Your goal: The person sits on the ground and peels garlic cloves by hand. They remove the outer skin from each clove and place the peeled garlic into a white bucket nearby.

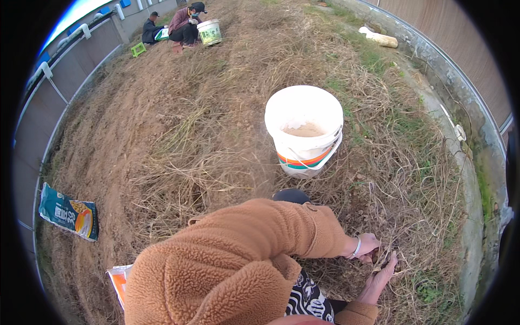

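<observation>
My left hand (pixel 366 246), with a silver bangle at its wrist, reaches down into dry grass (pixel 410 227) at the lower right; its fingers are bent around something small and dark that I cannot identify. Just below it, my right hand (pixel 381 277) is in the same grass with its fingers stretched out, the palm turned towards the left hand. Whether it grips any stems is unclear. A white plastic bucket (pixel 304 158) with orange and teal bands stands upright beyond my arm, its handle hanging down at the front and some light brown material at its bottom.
Two people (pixel 185 24) crouch at the far upper left beside another bucket (pixel 210 33) and a green stool (pixel 138 49). A teal printed bag (pixel 69 212) lies at left. A concrete kerb (pixel 467 211) and wall run along the right. A white and tan cylindrical object (pixel 380 37) lies near it.
</observation>
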Motion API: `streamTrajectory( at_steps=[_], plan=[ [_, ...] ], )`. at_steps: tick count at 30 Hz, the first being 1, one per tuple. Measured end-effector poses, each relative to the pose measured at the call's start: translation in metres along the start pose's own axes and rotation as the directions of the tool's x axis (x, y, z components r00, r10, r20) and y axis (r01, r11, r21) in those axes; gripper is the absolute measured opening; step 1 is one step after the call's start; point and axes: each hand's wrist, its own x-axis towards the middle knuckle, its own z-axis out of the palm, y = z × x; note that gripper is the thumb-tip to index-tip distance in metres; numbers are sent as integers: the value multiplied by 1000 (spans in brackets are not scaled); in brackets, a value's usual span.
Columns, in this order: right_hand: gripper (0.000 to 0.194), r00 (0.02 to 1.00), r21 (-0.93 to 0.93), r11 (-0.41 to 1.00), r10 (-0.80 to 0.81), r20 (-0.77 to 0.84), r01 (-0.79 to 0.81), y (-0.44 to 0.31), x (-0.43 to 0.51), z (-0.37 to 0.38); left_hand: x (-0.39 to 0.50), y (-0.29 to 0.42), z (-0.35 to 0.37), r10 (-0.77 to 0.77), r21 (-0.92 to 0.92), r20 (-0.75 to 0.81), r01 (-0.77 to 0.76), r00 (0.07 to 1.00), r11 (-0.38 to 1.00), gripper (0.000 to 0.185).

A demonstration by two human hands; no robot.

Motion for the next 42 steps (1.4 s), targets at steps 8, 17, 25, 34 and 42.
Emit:
streamTrajectory(
  at_steps=[8, 17, 25, 34, 42],
  plan=[
    [36, 999, -4, 1000, -22, -28, 22, 3, -4, 8, 1, 12, -5, -106, 85, 255, 87, 961, 993, 32],
    [37, 995, -134, 987, -95, -33, 90, 13, 7, -2, 7, -3, -6, 48, -83, 283, -26, 958, 996, 28],
    [40, 992, -252, 960, -125, 5, 122, 32, 18, -12, 10, -11, -1, 46, -158, 31, -41, 998, 987, 25],
    [40, 962, 159, 961, 197, 190, -228, 28, 5, 2, -1, -4, 0, 66, -25, 119, -64, 991, 998, 20],
    [33, 991, -8, 995, 98, 92, -97, 33, 5, 1, -12, 0, 2, -53, -72, 35, 56, 998, 996, 17]
  ],
)
